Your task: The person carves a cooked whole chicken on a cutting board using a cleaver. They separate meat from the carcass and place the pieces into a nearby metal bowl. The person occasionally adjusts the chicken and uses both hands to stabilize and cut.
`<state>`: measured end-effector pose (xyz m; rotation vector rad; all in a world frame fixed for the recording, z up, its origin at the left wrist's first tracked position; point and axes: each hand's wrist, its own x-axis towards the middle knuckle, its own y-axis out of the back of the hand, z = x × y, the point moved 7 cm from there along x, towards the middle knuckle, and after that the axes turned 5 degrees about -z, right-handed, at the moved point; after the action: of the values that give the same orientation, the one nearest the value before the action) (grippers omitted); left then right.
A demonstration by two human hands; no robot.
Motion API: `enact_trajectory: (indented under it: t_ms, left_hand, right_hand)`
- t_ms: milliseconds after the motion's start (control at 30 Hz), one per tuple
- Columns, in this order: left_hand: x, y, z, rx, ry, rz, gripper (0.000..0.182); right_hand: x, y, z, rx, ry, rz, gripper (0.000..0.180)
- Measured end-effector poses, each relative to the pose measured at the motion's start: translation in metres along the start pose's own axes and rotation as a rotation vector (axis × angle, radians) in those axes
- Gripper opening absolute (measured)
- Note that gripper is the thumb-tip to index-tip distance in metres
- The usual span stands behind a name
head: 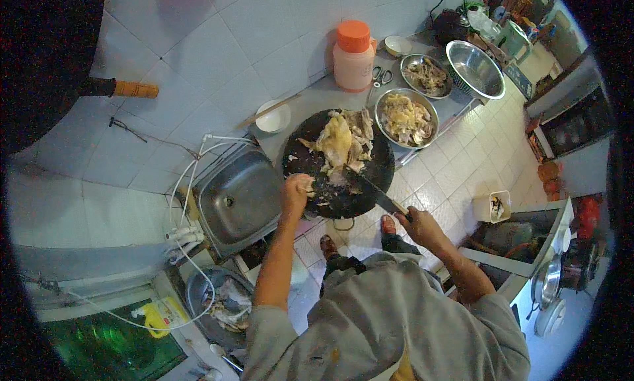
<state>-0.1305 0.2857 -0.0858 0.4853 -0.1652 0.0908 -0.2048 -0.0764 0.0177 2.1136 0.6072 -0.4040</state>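
A round dark chopping board (337, 208) lies before me at the counter's end. Pieces of pale yellow cooked poultry, probably chicken (336, 140), are heaped on its far half, and small scraps are scattered nearer me. My right hand (421, 227) grips the handle of a kitchen cleaver (377, 195), whose blade reaches left over the board to the meat's near edge. At the board's left edge, my left hand (296, 185) has its fingers closed around a small pale piece of meat (309, 184).
Left of the board is a steel sink (237, 197). A white bowl (272, 119) with chopsticks across it, an orange-lidded jug (353, 59) and scissors (382, 76) stand behind. To the right are a bowl of chopped meat (406, 121), a dish of bones (426, 77) and a steel basin (475, 68).
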Motion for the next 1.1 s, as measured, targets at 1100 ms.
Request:
enact_trajectory:
  t_ms: [1100]
  left_hand:
    - [-0.032,-0.013,0.06,0.318,-0.042,0.013,0.021]
  right_hand:
    - [0.061,-0.014,-0.128,0.183,0.486,0.324,0.038]
